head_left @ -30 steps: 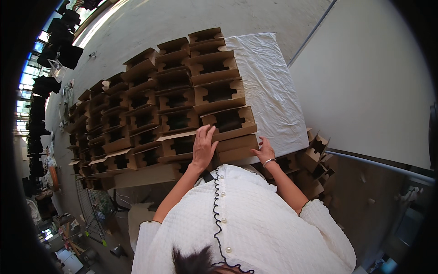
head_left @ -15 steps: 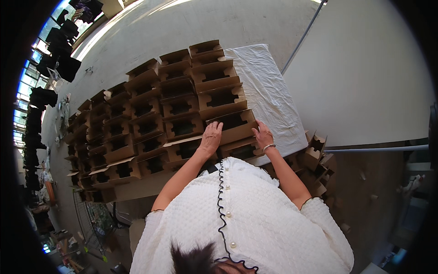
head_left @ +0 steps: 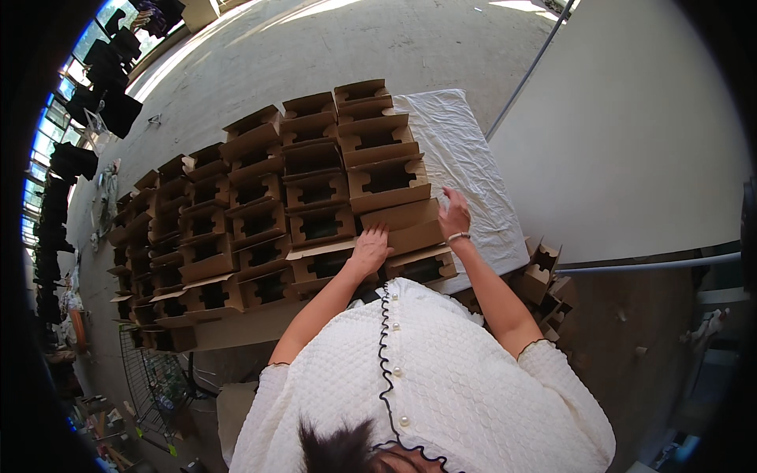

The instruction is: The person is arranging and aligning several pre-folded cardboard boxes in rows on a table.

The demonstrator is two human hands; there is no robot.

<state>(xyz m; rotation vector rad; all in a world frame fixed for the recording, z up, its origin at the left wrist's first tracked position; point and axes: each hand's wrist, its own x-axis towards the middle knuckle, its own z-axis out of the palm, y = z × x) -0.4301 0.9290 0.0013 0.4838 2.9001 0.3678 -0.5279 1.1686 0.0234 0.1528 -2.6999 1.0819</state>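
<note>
Looking down from the head view, the only one here:

Left hand: the left hand (head_left: pixel 371 248) lies flat and open, fingers spread, on the left edge of a folded brown cardboard box (head_left: pixel 404 225), pressing it down rather than gripping it.

Right hand: the right hand (head_left: pixel 455 215) is open too, fingers loosely spread, touching the right end of the same box; a thin bracelet shows at the wrist. A second ago it sat lower, near the front edge of the bench; it has moved up and outward along the box.

Box in hand: closed face up, it sits in the front right column of the stack, just behind an open-topped cardboard tray (head_left: pixel 422 266) and in front of another open tray (head_left: pixel 388 181). Earlier both hands were closer together on it; now they bracket its two ends, which reads as squaring it into the row.

Rows of trays: many more die-cut cardboard trays (head_left: pixel 236 217) stand in tight columns to the left, their dark cut-outs facing up.

Bench: the bench (head_left: pixel 465 158) wears a white sheet, bare along its right side.

Spare cardboard: loose folded pieces (head_left: pixel 544 272) lie below the right corner of the bench.

Person: white textured top with dark piping and pearl buttons.
</note>
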